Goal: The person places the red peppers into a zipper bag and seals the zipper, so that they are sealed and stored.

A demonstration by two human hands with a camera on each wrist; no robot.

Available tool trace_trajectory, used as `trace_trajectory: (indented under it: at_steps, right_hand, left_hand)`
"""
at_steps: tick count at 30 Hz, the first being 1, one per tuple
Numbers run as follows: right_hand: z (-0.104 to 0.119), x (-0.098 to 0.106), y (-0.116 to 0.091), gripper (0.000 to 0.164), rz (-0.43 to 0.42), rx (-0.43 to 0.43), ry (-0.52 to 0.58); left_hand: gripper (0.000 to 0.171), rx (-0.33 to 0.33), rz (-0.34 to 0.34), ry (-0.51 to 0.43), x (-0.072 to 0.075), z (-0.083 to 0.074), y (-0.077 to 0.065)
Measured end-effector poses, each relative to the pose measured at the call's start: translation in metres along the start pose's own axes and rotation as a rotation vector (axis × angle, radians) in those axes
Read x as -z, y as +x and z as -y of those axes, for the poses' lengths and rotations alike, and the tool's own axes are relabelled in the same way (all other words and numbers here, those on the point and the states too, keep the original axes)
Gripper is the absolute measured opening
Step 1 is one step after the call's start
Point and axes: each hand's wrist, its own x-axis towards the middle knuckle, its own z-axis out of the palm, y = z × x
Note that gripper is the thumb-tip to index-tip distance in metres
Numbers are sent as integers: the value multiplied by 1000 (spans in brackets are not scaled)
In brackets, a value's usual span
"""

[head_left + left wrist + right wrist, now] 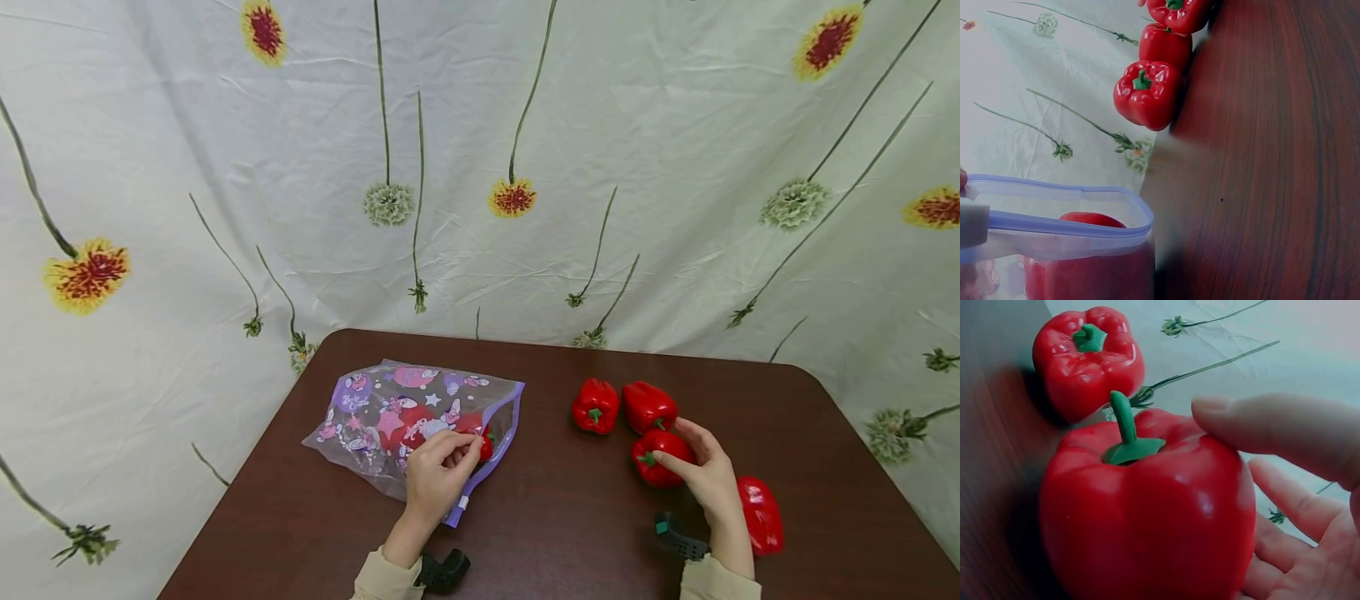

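Note:
On the left of the table lies a clear zip bag [356,446] with cartoon prints and a purple rim, its mouth facing right. My left hand [435,475] pinches the upper film at the mouth. Red bell peppers show inside, one [487,448] close to the opening. In the left wrist view, the raised rim [1079,190] stands over a red pepper [1091,262]. My right hand [711,479] grips a red bell pepper [660,460] between thumb and fingers. Its green stem [1125,425] points up in the right wrist view, beside the thumb [1272,422].
Behind the gripped pepper sit two more red bell peppers, one [649,405] right by it and one [596,407] to its left. Another pepper [761,517] lies on its side right of my right wrist. A flowered white cloth [480,250] hangs behind the brown table [555,533].

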Motion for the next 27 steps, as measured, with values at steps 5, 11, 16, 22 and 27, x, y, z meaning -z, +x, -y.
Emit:
trace_trajectory:
  at_steps: [5,11,16,22,27]
  right_hand:
    - [0,-2,1,68,-1,-6,0]
    - [-4,-4,2,70,-14,-26,25]
    - [-12,-7,6,72,-12,-14,29]
    - [-7,-8,4,70,20,-1,34]
    - [-6,-12,3,69,1,44,60]
  left_hand:
    - [4,-11,-6,-9,0,-1,1]
    - [5,-14,-6,-13,0,-1,1]
    - [10,-8,-4,-12,0,-1,0]
    - [11,2,0,-10,0,-2,0]
    - [10,4,3,-19,0,-1,0]
